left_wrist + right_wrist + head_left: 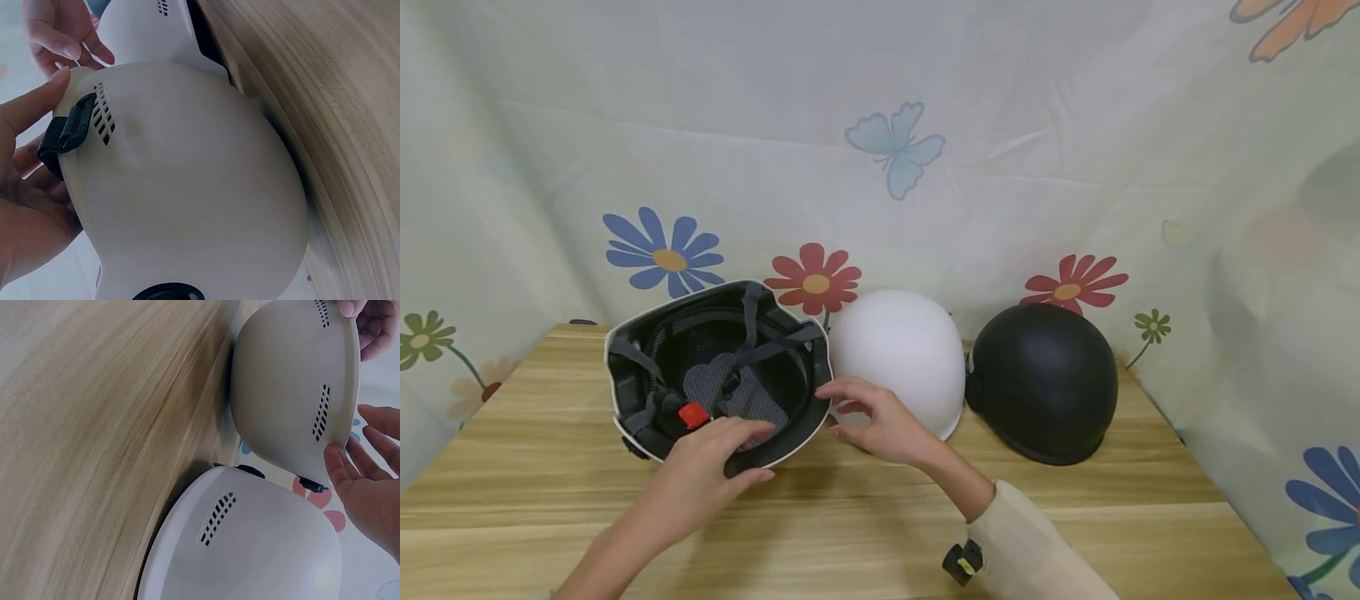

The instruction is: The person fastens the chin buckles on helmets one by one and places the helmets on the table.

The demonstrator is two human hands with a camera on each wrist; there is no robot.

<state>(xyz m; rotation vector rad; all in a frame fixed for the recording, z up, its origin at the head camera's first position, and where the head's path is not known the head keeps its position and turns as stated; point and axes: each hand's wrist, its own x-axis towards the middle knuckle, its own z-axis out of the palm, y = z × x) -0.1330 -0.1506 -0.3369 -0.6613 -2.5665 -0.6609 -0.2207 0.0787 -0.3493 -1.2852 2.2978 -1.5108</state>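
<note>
An upturned white helmet (823, 429) rests on the table at the left, its black padded inside, straps and red buckle (693, 415) facing up. My left hand (703, 462) grips its near rim; the thumb lies outside and the fingers reach inside. In the left wrist view the thumb presses near a black strap clip (78, 122) and a row of vents. My right hand (880, 421) is at the helmet's right rim, fingers loosely spread. Its fingertips (334, 453) touch the rim from outside in the right wrist view, with the thumb held away.
A second white helmet (898, 350) stands dome up just right of the upturned one, behind my right hand. Farther right sits a black helmet (1045, 379), also dome up. The wooden table (850, 533) backs onto a flowered cloth (760, 125).
</note>
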